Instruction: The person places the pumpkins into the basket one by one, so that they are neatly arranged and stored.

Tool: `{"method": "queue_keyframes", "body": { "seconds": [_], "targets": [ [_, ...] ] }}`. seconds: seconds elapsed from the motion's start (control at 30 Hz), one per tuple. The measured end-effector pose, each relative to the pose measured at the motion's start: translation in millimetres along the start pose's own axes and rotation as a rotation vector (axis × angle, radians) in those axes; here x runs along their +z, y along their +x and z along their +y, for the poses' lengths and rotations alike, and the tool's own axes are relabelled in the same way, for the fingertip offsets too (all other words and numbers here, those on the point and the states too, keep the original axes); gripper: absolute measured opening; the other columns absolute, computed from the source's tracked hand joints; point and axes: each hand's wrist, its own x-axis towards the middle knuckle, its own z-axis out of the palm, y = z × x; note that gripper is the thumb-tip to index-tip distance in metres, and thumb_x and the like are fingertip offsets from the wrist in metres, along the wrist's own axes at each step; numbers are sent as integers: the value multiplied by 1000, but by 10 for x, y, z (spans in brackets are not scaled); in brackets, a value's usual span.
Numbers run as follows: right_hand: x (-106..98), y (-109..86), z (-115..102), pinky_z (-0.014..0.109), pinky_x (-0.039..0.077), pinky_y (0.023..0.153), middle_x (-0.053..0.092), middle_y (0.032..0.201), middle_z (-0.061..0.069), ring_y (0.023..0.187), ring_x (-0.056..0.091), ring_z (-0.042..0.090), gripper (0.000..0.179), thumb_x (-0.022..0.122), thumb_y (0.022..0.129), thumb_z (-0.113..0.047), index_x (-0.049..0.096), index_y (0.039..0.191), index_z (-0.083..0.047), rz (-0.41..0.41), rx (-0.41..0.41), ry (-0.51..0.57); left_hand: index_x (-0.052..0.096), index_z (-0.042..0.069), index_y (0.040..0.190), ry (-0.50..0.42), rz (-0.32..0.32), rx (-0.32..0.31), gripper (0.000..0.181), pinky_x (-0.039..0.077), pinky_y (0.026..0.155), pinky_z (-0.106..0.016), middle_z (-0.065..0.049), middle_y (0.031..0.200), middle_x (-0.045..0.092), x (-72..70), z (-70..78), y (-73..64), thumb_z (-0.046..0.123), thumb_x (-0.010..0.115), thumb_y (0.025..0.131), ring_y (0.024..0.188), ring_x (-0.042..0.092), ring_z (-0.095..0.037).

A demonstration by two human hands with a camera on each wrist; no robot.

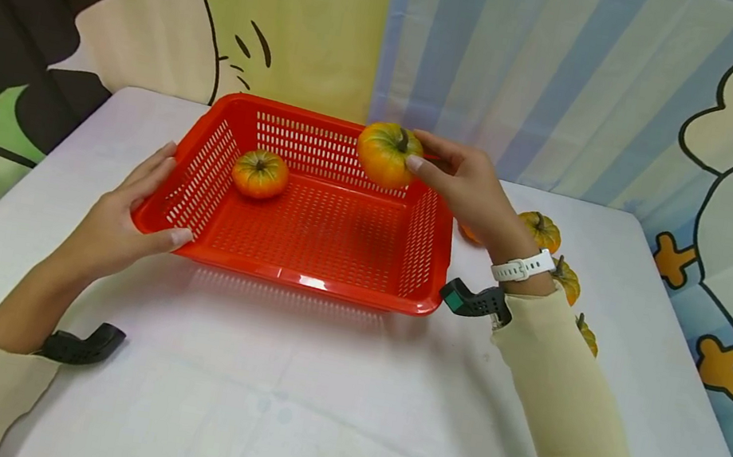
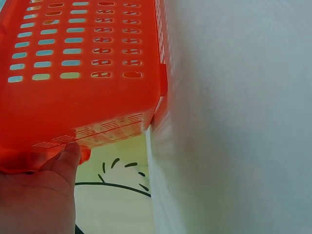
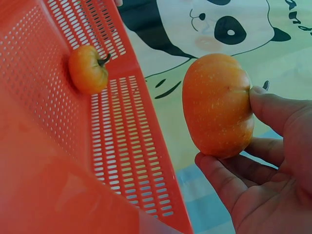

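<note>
In the head view a red plastic basket (image 1: 314,279) sits on the white table, with one small orange-yellow pumpkin (image 1: 260,174) inside near its left end. My right hand (image 1: 465,180) pinches a second pumpkin (image 1: 388,154) between thumb and fingertips, above the basket's back right part. The right wrist view shows the held pumpkin (image 3: 218,105) from its orange side, outside the basket rim in that view. My left hand (image 1: 120,220) rests against the basket's left end, fingers nearly straight along the outside and thumb at the front corner. A left finger (image 2: 68,158) touches the outer wall below the rim.
Several more pumpkins lie right of the basket, among them one at the back (image 1: 542,230) and one half hidden by the right sleeve (image 1: 585,335). The white table (image 1: 279,400) stretches in front. A printed cartoon curtain (image 1: 314,18) hangs behind the table.
</note>
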Motion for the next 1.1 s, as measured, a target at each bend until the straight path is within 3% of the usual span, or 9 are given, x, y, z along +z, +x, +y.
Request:
{"method": "queue_keyframes", "body": {
  "seconds": [0.2, 0.4, 0.53, 0.63, 0.83, 1.1],
  "targets": [
    [21, 48, -45, 32, 46, 99, 59, 132, 3, 115, 58, 14, 51, 65, 95, -27, 53, 141, -11, -17, 24, -47, 15, 27, 155, -9, 1, 8, 96, 43, 84, -19, 24, 157, 10, -1, -6, -5, 24, 77, 82, 146, 14, -16],
    [11, 129, -137, 30, 46, 98, 58, 133, -3, 114, 57, 12, 53, 65, 94, -34, 52, 142, -16, -29, 48, -105, 14, 26, 155, 1, -2, -2, 97, 45, 87, -35, 24, 157, 9, -3, 0, -2, 25, 77, 82, 146, 13, -16],
    [34, 202, -203, 34, 47, 98, 61, 128, -4, 109, 58, 13, 51, 65, 94, -36, 55, 141, -20, -45, 37, -129, 14, 27, 155, 6, -1, -13, 97, 44, 87, -40, 25, 157, 8, -9, 8, 2, 26, 77, 82, 146, 14, -17],
    [83, 290, -199, 31, 48, 95, 60, 130, -2, 109, 59, 12, 51, 65, 94, -34, 53, 141, -17, -64, 18, -170, 14, 27, 155, 2, -1, -12, 97, 44, 88, -38, 25, 157, 9, -6, 14, 1, 26, 77, 82, 146, 13, -16],
    [234, 481, -128, 24, 49, 92, 57, 136, 4, 112, 59, 13, 53, 65, 95, -27, 51, 142, -8, -102, -7, -226, 14, 26, 155, 4, 4, -6, 97, 43, 88, -46, 25, 157, 9, 1, 15, -2, 26, 77, 82, 146, 14, -16],
    [384, 604, -70, 23, 47, 93, 57, 135, 9, 115, 57, 17, 53, 64, 96, -23, 48, 143, -4, -139, -15, -232, 15, 26, 155, -5, 3, 11, 96, 44, 84, -21, 23, 158, 10, -3, -7, 3, 24, 77, 82, 146, 14, -14]
  ]
}}
